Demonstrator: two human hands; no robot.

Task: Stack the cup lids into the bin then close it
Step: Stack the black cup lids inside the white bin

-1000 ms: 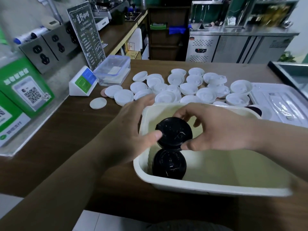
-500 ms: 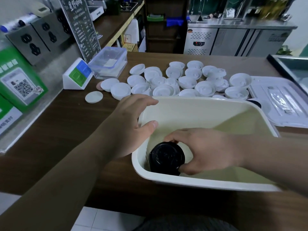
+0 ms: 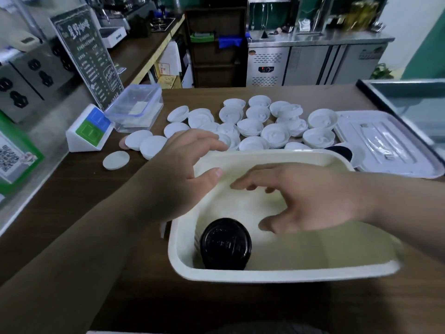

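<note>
A cream plastic bin (image 3: 277,273) sits on the brown counter in front of me. A stack of black cup lids (image 3: 225,244) stands in its near left corner. My right hand (image 3: 305,201) hovers over the bin, fingers spread, holding nothing. At the bin's far left corner my left hand (image 3: 183,169) is open and empty, thumb over the rim. Several white cup lids (image 3: 250,126) lie scattered beyond the bin. The bin's white cover (image 3: 385,145) lies flat to the right, and one black lid (image 3: 340,151) peeks out behind the bin's far right corner.
A clear plastic box (image 3: 134,109), a small white stand with a green and blue label (image 3: 89,128) and a black menu board (image 3: 89,59) stand at the left. A raised ledge with sockets and green QR signs (image 3: 14,160) runs along the left. A glass case (image 3: 409,97) is at the far right.
My right hand set a black lid onto the stack in the bin, let go and lifted away open. My left hand moved off the lid toward the bin's far left corner.
</note>
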